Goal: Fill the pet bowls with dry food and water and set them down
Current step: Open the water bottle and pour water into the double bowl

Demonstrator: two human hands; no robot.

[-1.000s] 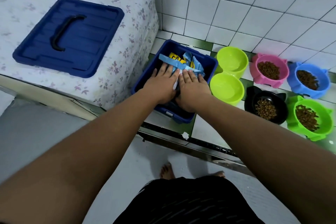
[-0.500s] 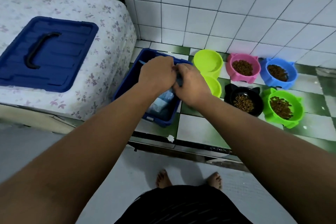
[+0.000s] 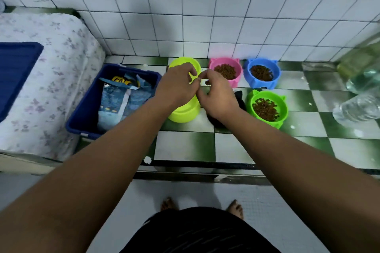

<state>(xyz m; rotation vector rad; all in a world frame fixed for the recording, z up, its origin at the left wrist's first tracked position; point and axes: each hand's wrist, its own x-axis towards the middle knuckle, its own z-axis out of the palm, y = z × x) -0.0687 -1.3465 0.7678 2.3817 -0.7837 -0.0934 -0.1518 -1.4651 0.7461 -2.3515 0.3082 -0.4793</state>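
**Task items.** Six pet bowls stand on the floor near the wall.
- Four hold brown dry food: the pink cat-eared plastic bowl (image 3: 225, 63), the blue cat-eared plastic bowl (image 3: 262, 63), the green cat-eared plastic bowl (image 3: 266, 95) and the black bowl (image 3: 240, 99), which is largely hidden under the right wrist.
- Two hold no food where they can be seen: the far lime-yellow round plastic bowl (image 3: 181, 62) and the near lime-yellow round plastic bowl (image 3: 185, 114).

**Hands.** The left hand (image 3: 176, 87) and the right hand (image 3: 219, 96) hover over the lime bowls. Their fingers are curled and the fingertips nearly meet. Whether either pinches anything cannot be told.

**Step in hand (judgement).** The dry food looks done, and water for the two lime bowls remains.
- The clear plastic water bottles (image 3: 358, 109) stand well apart, at the right edge of the view.
- One should be carried over with a firm grip, and the free hand should steady the light bowl.
- The pour should be low and slow, so that no water reaches the food in the bowls just beside.

**Surface.** The floor (image 3: 232, 146) is glossy green-and-white checked tile with white specks. Light bowls would probably slide on it.

**Room.**
- A dark blue plastic bin (image 3: 82, 117) holds a blue food bag (image 3: 115, 100) and sits just beside the lime bowls.
- The bin's blue lid (image 3: 16, 72) lies on a bed with a floral sheet (image 3: 61, 80).
- The white tiled wall (image 3: 185, 16) stands behind, and a door track and bare feet show below.
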